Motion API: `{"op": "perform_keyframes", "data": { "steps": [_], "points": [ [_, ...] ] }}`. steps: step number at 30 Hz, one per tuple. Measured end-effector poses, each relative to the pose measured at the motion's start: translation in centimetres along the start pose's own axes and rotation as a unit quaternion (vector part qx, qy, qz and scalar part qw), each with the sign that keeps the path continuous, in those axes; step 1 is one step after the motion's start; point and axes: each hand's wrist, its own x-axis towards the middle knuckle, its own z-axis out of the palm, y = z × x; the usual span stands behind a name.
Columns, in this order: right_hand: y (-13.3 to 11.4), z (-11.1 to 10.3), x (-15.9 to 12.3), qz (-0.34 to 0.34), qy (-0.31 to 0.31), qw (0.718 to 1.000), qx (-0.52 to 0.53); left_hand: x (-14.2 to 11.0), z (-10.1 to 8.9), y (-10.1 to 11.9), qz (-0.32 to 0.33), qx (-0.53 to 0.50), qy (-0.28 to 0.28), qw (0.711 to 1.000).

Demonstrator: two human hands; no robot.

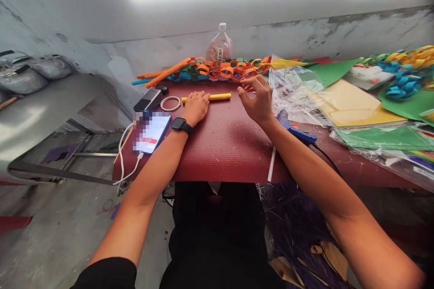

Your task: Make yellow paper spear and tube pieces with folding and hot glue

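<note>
On the red table, my left hand rests over the middle of a slim yellow roll, its fingers curled down on it. The roll lies crosswise and sticks out on both sides of the hand. My right hand is raised a little to the right of the roll, thumb and forefinger apart, with nothing visible between them. Just behind its fingertips lies an orange paper chain. A blue glue gun lies beside my right wrist, partly hidden by the forearm.
Left of my left hand are a tape ring, a phone on a white cable and a dark box. A plastic bottle stands at the back. Coloured paper sheets and plastic wrap cover the right side. A glue stick lies near the front edge.
</note>
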Motion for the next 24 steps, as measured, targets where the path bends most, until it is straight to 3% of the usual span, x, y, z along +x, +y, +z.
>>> {"op": "perform_keyframes", "data": {
  "steps": [4,13,20,24],
  "points": [
    [-0.5,0.0,-0.2,-0.037,0.003,0.999,-0.019,-0.1,-0.3,0.7,0.002,-0.004,-0.034,0.999],
    [-0.5,0.0,-0.6,-0.128,0.042,0.991,0.008,0.2,-3.5,1.9,-0.026,0.007,-0.085,0.996],
    [-1.4,-0.8,-0.4,-0.172,0.047,0.983,-0.036,0.3,-2.9,1.5,-0.003,0.025,-0.088,0.996],
    [-3.4,-3.0,0.6,-0.238,0.079,0.966,-0.060,0.4,-2.8,1.3,0.001,0.023,-0.083,0.996]
  ]
}}
